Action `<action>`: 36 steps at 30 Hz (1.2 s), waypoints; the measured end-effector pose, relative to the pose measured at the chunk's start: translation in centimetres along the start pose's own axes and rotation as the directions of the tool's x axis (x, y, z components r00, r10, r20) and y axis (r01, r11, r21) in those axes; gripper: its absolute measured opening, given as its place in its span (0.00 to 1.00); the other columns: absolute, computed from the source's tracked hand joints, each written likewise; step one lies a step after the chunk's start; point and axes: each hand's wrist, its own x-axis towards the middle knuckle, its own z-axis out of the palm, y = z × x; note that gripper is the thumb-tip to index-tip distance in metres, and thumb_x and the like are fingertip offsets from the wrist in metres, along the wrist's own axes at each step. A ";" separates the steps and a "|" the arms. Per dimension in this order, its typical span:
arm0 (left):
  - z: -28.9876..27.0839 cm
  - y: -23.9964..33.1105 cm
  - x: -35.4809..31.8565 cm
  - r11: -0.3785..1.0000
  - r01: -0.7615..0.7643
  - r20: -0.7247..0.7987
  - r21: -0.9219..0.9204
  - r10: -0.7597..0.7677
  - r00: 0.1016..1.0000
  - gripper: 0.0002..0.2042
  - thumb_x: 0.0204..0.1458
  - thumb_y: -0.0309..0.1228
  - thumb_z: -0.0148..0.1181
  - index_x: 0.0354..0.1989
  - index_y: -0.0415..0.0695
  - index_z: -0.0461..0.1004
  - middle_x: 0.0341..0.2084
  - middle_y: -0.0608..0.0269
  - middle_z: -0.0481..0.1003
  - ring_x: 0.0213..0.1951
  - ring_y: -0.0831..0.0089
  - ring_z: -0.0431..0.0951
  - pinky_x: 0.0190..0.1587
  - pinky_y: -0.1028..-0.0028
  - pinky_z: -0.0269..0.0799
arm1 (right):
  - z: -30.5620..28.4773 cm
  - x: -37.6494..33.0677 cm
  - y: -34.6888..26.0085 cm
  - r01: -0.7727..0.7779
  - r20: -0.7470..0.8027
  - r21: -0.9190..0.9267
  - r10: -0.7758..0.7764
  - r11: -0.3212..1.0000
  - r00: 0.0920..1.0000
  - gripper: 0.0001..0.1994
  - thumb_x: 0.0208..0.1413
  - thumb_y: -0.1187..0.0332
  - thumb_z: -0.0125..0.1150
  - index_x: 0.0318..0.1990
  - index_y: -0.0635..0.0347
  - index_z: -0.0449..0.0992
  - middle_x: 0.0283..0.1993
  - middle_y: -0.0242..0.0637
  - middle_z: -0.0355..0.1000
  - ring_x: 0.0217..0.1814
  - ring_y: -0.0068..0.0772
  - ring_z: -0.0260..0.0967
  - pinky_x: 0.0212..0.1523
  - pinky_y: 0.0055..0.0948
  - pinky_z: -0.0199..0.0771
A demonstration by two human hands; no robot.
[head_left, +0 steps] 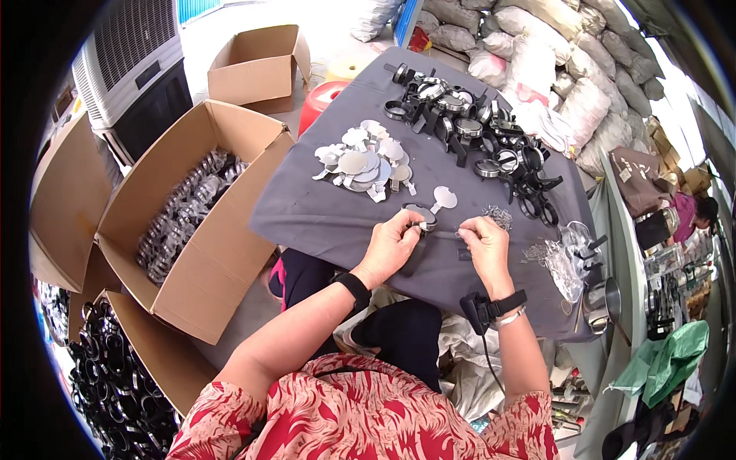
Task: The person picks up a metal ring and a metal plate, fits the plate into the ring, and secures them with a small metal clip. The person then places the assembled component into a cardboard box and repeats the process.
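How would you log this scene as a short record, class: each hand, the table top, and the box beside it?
Left hand: holds a black watch
Right hand: fingers pinched; anything held is too small to tell
Near right hand: small metal pieces
Table: grey-covered; silver discs, pile of black watches
Cardboard box: open, holding clear-wrapped items

- Place: my workplace, apparently a workshop
- My grey-covered table (307,195), heaped with black watch-like pieces (468,127) and metal discs (353,162)
- To my left: open cardboard box (215,280) of bulk parts (180,218)
- Beyond: piled, stuffed sacks (533,65)
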 end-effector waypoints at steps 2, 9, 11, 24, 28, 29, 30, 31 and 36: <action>-0.3 0.6 0.0 1.000 0.022 0.009 0.011 -0.022 1.000 0.06 0.55 0.24 0.51 0.40 0.41 0.72 0.15 0.69 0.67 0.20 0.85 0.62 0.24 0.79 0.61 | 0.8 -0.6 -2.9 -0.116 0.024 0.306 0.114 0.945 0.993 0.05 0.47 0.82 0.62 0.31 0.67 0.72 0.26 0.30 0.67 0.25 0.15 0.64 0.25 0.18 0.65; -0.3 -0.1 0.1 1.000 0.030 0.010 0.002 -0.030 1.000 0.08 0.55 0.24 0.53 0.42 0.40 0.72 0.17 0.72 0.69 0.21 0.88 0.60 0.23 0.81 0.59 | 2.9 -1.0 -4.8 0.303 -0.008 0.003 -0.303 0.953 0.953 0.05 0.48 0.80 0.61 0.33 0.65 0.73 0.30 0.41 0.71 0.29 0.41 0.72 0.31 0.31 0.72; -0.3 -0.3 0.0 1.000 0.025 0.005 0.015 -0.025 1.000 0.08 0.55 0.24 0.53 0.43 0.40 0.72 0.17 0.72 0.69 0.22 0.88 0.61 0.24 0.81 0.60 | 3.4 -1.0 -4.7 0.343 -0.011 -0.037 -0.344 0.938 0.939 0.07 0.47 0.80 0.62 0.33 0.64 0.71 0.31 0.41 0.70 0.31 0.45 0.72 0.31 0.35 0.72; -0.3 -1.1 -0.1 0.997 0.000 0.070 -0.079 0.005 0.998 0.10 0.53 0.22 0.53 0.45 0.41 0.72 0.19 0.75 0.70 0.20 0.90 0.63 0.21 0.83 0.58 | 4.1 -0.6 -4.6 0.432 -0.055 -0.142 -0.442 0.891 0.895 0.08 0.46 0.80 0.61 0.33 0.62 0.70 0.30 0.40 0.68 0.30 0.44 0.71 0.28 0.37 0.72; -0.6 -0.9 -0.1 0.998 0.047 0.056 -0.050 -0.044 0.997 0.09 0.51 0.23 0.58 0.41 0.39 0.73 0.19 0.65 0.74 0.23 0.87 0.67 0.26 0.80 0.66 | 4.3 -0.6 -4.5 0.318 -0.048 -0.010 -0.318 0.948 0.947 0.06 0.47 0.79 0.60 0.33 0.62 0.71 0.30 0.41 0.68 0.31 0.46 0.71 0.30 0.37 0.72; -0.5 -0.9 -0.1 0.995 0.069 0.053 -0.071 -0.065 0.996 0.09 0.51 0.23 0.57 0.41 0.39 0.73 0.19 0.67 0.74 0.23 0.87 0.67 0.26 0.81 0.65 | 4.3 -0.6 -4.3 0.281 -0.039 0.033 -0.279 0.959 0.959 0.06 0.47 0.79 0.60 0.33 0.63 0.71 0.30 0.41 0.69 0.31 0.46 0.71 0.30 0.37 0.72; -0.4 -0.9 0.0 0.995 0.066 0.047 -0.072 -0.063 0.997 0.08 0.51 0.23 0.57 0.41 0.39 0.73 0.18 0.68 0.73 0.23 0.88 0.66 0.26 0.81 0.65 | 4.2 -0.6 -4.3 0.279 -0.050 0.028 -0.277 0.960 0.959 0.05 0.48 0.78 0.60 0.33 0.63 0.72 0.30 0.42 0.69 0.31 0.47 0.71 0.31 0.37 0.72; -0.4 -1.0 0.1 0.995 0.067 0.035 -0.072 -0.064 0.997 0.08 0.52 0.23 0.57 0.40 0.40 0.74 0.18 0.69 0.73 0.23 0.88 0.66 0.26 0.81 0.64 | 3.8 -0.7 -4.3 0.270 -0.055 0.019 -0.269 0.963 0.962 0.05 0.48 0.78 0.60 0.33 0.63 0.72 0.30 0.42 0.69 0.31 0.47 0.71 0.31 0.37 0.72; -0.3 -0.5 0.0 0.990 0.107 0.012 -0.094 -0.106 0.994 0.06 0.53 0.22 0.56 0.38 0.40 0.74 0.17 0.75 0.70 0.21 0.89 0.62 0.24 0.83 0.60 | -0.8 -0.6 -0.6 0.099 -0.150 -0.181 -0.127 0.978 0.980 0.03 0.51 0.74 0.60 0.31 0.62 0.73 0.29 0.42 0.71 0.31 0.48 0.71 0.31 0.38 0.71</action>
